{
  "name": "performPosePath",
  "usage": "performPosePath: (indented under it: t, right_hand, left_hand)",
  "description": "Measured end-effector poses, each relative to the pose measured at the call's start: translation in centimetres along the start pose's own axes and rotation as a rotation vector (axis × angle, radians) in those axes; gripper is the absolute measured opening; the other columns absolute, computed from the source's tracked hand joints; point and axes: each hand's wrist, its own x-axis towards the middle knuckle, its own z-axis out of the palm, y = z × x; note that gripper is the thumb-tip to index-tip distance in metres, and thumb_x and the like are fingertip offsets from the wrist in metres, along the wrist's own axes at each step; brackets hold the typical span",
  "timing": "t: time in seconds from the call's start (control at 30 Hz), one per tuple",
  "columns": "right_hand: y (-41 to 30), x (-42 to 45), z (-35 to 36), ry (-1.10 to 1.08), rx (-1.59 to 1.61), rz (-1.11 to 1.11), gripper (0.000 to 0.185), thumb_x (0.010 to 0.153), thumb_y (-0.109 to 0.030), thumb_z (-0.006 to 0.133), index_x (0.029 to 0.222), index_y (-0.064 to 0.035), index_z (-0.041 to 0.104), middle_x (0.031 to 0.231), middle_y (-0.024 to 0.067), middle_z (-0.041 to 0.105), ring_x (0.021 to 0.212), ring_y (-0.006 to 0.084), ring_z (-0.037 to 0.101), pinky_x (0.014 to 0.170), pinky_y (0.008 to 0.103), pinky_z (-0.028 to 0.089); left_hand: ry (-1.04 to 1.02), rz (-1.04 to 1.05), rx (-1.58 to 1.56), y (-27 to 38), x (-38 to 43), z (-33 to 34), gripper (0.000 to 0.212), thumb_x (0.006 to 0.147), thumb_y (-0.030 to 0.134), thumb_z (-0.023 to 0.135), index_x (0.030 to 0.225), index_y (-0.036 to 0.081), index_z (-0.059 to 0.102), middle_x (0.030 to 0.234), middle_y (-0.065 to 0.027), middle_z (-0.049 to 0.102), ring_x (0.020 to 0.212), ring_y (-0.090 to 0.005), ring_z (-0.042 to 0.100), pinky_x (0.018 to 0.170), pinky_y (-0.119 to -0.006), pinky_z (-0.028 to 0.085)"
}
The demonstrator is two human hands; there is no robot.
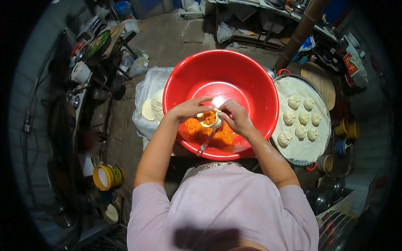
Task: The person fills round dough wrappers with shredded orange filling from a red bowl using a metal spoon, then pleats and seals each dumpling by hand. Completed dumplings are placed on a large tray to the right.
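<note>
Over a large red plastic basin [220, 67], my left hand [192, 109] supports a dough wrapper [205, 123] heaped with orange filling. The fingers of my right hand [236, 115], dusted with flour, pinch the wrapper's right edge, where it is gathered into folds. The wrapper's top is still spread, so the filling shows. Loose orange filling [224, 139] lies in the near part of the basin. A spoon or spatula with a clear handle [204, 146] rests in it, its handle leaning on the near rim. My hands hide part of the wrapper.
Left of the basin, flat dough rounds [149, 109] overlap on a plastic-covered surface [146, 81]. At right, several pleated buns [289, 117] sit on a cloth-lined round steamer tray [309, 153] with red handles. A brown post [298, 39] stands beyond it. A yellow bucket [116, 178] is at lower left.
</note>
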Motion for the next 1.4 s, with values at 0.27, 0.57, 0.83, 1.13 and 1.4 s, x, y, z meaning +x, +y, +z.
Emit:
performPosePath:
  t: [0.27, 0.57, 0.83, 1.13, 1.4]
  right_hand:
    - [-0.4, -1.3, 2.9, 0.232, 0.349, 0.300, 0.012, 0.084, -0.005, 0.063, 0.095, -0.0002, 0.060, 0.086, 0.0115, 0.058, 0.083, 0.0221, 0.062, 0.072, 0.0330, 0.050]
    - [-0.3, -0.5, 1.8, 0.135, 0.159, 0.145, 0.019, 0.081, -0.006, 0.066, 0.100, -0.0024, 0.062, 0.088, 0.0125, 0.057, 0.079, 0.0260, 0.059, 0.068, 0.0343, 0.049]
    - [-0.1, -0.8, 1.0, 0.119, 0.057, 0.010, 0.015, 0.082, -0.003, 0.065, 0.096, -0.0019, 0.062, 0.084, 0.0141, 0.056, 0.076, 0.0287, 0.060, 0.066, 0.0364, 0.049]
    - [0.2, -0.8, 0.8, 0.078, 0.000, -0.051, 0.015, 0.083, -0.004, 0.065, 0.096, -0.0018, 0.059, 0.087, 0.0150, 0.055, 0.076, 0.0313, 0.060, 0.066, 0.0384, 0.050]
    - [-0.6, -0.8, -0.2, 0.093, -0.025, -0.037, 0.014, 0.083, -0.005, 0.065, 0.095, -0.0027, 0.058, 0.086, 0.0144, 0.056, 0.079, 0.0334, 0.060, 0.067, 0.0397, 0.050]
  left_hand:
    - [0.366, 0.297, -1.109, -5.8, 0.0, 8.1, 0.043, 0.092, 0.013, 0.063, 0.131, 0.005, 0.047, 0.125, -0.0117, 0.056, 0.116, -0.0239, 0.058, 0.097, -0.045, 0.050]
    - [0.465, 0.257, -0.812, -5.6, 0.1, 7.8, 0.034, 0.091, 0.005, 0.059, 0.124, 0.004, 0.053, 0.112, -0.0093, 0.062, 0.101, -0.0198, 0.064, 0.080, -0.034, 0.058]
    - [0.260, 0.192, -0.766, -2.9, -0.7, 6.7, 0.033, 0.092, 0.006, 0.058, 0.124, 0.004, 0.053, 0.111, -0.0099, 0.062, 0.100, -0.0194, 0.064, 0.084, -0.036, 0.056]
    - [0.416, 0.249, -0.522, -5.0, 1.4, 7.4, 0.030, 0.092, 0.011, 0.060, 0.121, 0.005, 0.058, 0.109, -0.0055, 0.062, 0.094, -0.0161, 0.064, 0.083, -0.030, 0.053]
    - [0.291, 0.144, -0.618, -2.1, -0.6, 6.6, 0.038, 0.095, 0.012, 0.056, 0.132, 0.005, 0.052, 0.119, -0.0067, 0.060, 0.105, -0.0135, 0.059, 0.085, -0.028, 0.052]
